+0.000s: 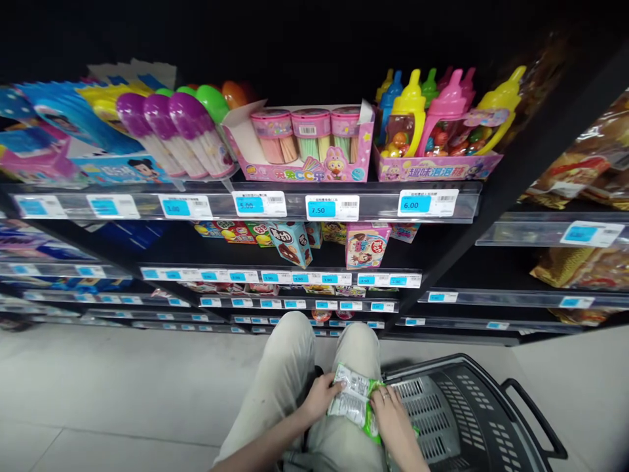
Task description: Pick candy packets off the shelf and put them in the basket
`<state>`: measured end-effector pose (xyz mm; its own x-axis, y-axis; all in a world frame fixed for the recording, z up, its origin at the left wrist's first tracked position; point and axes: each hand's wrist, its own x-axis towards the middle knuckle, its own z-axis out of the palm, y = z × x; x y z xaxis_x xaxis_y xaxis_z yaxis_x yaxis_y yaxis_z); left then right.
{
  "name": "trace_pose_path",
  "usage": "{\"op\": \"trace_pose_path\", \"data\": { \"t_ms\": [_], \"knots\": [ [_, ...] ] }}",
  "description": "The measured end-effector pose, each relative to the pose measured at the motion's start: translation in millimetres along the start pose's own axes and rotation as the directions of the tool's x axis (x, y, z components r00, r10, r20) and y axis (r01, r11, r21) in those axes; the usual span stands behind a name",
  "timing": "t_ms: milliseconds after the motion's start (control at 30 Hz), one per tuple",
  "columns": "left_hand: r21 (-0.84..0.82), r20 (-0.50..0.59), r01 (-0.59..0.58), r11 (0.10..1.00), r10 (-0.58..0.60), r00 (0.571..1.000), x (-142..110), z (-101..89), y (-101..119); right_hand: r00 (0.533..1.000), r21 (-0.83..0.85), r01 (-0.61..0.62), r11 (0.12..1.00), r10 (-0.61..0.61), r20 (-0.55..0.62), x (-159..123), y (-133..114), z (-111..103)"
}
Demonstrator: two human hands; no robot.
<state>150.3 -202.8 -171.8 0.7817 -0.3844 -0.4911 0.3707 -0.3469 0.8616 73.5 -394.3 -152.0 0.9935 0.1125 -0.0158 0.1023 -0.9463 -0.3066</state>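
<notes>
A green and silver snack packet (354, 397) lies over my right thigh, its printed back facing up. My left hand (322, 395) pinches the packet's left edge between thumb and fingers. On the other side, my right hand (388, 408), with a ring on one finger, rests over the green right edge with its fingers bent onto the wrapper. Right beside my leg stands a dark grey shopping basket (462, 419) with slotted walls; a bit of green shows near its left side, behind my right hand.
Black shop shelves (314, 203) with blue price tags run across in front of my knees. A pink box of candy tubs (307, 172) and a tray of bottle-shaped candies (437, 167) stand on the top shelf. The basket's handle (535, 413) sticks out to the right.
</notes>
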Motion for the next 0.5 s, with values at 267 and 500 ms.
{"op": "trace_pose_path", "data": {
  "t_ms": [267,500],
  "knots": [
    [-0.051,0.025,0.020,0.999,-0.019,1.000,7.7,1.2,-3.6,0.979,0.342,-0.200,0.918,0.170,0.115,16.9,9.2,6.2],
    [0.047,0.094,0.142,0.989,-0.146,0.985,11.2,-21.5,2.3,0.927,0.369,-0.362,0.856,0.371,0.048,7.9,5.0,14.1]
  ]
}}
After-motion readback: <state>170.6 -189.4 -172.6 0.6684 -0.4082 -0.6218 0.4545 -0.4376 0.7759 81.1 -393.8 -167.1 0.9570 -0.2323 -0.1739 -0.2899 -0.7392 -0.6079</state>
